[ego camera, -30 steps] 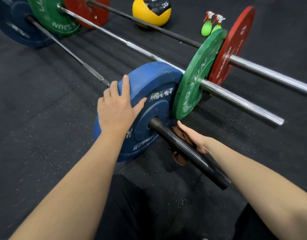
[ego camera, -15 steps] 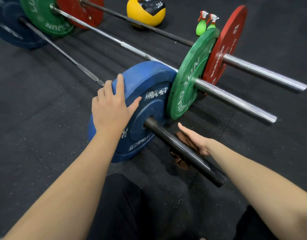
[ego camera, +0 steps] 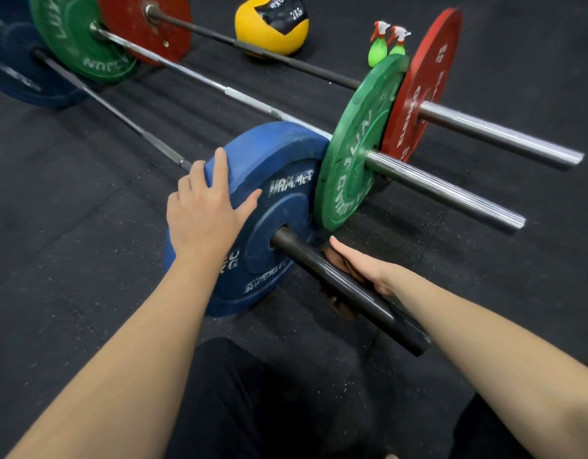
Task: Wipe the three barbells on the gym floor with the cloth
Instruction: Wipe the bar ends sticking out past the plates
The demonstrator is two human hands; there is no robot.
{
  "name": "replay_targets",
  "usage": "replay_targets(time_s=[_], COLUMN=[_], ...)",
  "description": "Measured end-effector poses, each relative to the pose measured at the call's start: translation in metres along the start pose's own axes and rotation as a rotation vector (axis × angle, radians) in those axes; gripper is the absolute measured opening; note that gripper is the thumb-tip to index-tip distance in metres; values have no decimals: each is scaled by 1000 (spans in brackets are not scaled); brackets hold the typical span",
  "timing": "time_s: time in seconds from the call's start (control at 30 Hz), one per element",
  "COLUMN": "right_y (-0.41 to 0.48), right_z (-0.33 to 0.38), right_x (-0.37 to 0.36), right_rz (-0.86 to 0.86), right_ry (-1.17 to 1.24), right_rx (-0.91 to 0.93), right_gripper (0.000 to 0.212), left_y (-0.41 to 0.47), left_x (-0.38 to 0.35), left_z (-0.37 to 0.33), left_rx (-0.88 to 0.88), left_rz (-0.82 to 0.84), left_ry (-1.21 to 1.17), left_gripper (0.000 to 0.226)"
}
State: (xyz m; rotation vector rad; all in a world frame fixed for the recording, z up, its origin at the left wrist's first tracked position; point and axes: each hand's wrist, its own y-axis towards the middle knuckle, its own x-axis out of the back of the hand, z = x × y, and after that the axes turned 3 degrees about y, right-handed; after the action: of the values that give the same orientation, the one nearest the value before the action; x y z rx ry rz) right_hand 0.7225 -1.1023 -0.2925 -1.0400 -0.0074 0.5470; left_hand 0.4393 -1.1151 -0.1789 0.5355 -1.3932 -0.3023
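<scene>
Three barbells lie side by side on the black gym floor. The nearest has a blue plate (ego camera: 279, 193) and a black sleeve (ego camera: 349, 293). My left hand (ego camera: 203, 213) rests flat on the blue plate's rim, fingers spread. My right hand (ego camera: 362, 266) reaches under the black sleeve and holds a brown cloth (ego camera: 339, 304) against its underside; most of the cloth is hidden by the sleeve. The middle barbell has a green plate (ego camera: 355, 154) and a chrome sleeve (ego camera: 451, 193). The far one carries a red plate (ego camera: 422, 84).
A yellow and black medicine ball (ego camera: 269, 31) lies beyond the far bar. Two green spray bottles (ego camera: 385, 44) stand behind the red plate. The bars' other ends, at top left, carry blue (ego camera: 17, 77), green (ego camera: 77, 44) and red (ego camera: 147, 28) plates. My dark-trousered knees are at the bottom.
My right hand and the cloth have slid slightly along the black sleeve's underside toward the blue plate. My left hand has stayed on the plate.
</scene>
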Motion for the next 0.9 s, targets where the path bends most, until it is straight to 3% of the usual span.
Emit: replay_targets(time_s=[0.23,0.43,0.63,0.8,0.9], right_y=[-33,-36,-29,-53,-63], right_z=[-35,-28,-24,-35,-50], right_x=[34,19,12,12,24], right_rz=[-10,0,-281,-356,-433], right_ry=[-100,-23,-122,-166,-183], right_rx=[-131,-65,44,61,-9], right_gripper=[110,105,114,99,104], left_y=[0,-3,-3,-3,-5], left_x=[3,5,3,6,6], left_z=[-4,-12,-7,-8,-10], left_rx=[-10,24,-109,-121,-106], left_rz=[15,31,-17,-10,1], left_ry=[-41,-98,-45,-45,-65], left_gripper=[85,89,80,75,74])
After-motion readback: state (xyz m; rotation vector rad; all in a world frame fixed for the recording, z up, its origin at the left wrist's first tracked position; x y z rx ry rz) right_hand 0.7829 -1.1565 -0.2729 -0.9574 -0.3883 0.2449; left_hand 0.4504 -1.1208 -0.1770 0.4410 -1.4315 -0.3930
